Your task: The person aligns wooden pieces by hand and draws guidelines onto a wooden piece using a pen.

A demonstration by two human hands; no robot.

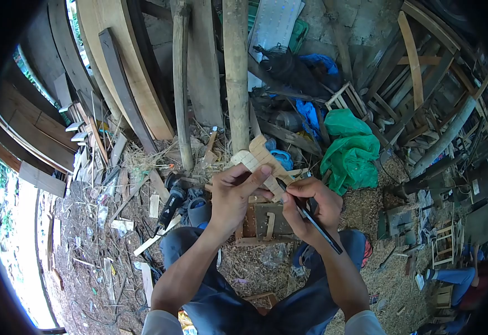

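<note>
Two flat pieces of light wood, marked with lines, are held up in front of me. My left hand (238, 192) grips the wooden pieces (270, 162) with its thumb on top. A dark pen (322, 230) is in my right hand (317, 207), its tip at the lower edge of the wood. The fingers of my right hand are pinched round the pen close to its tip and are near the wood. Below the hands sits a wooden box (246, 228) with a small wood piece (270, 226) on it.
An angle grinder (172, 205) lies left of my left hand. A green plastic bag (351, 151) is at the right. Boards and poles (236, 72) stand ahead. Wood scraps and shavings cover the ground. Another person's leg (450, 275) shows at the far right.
</note>
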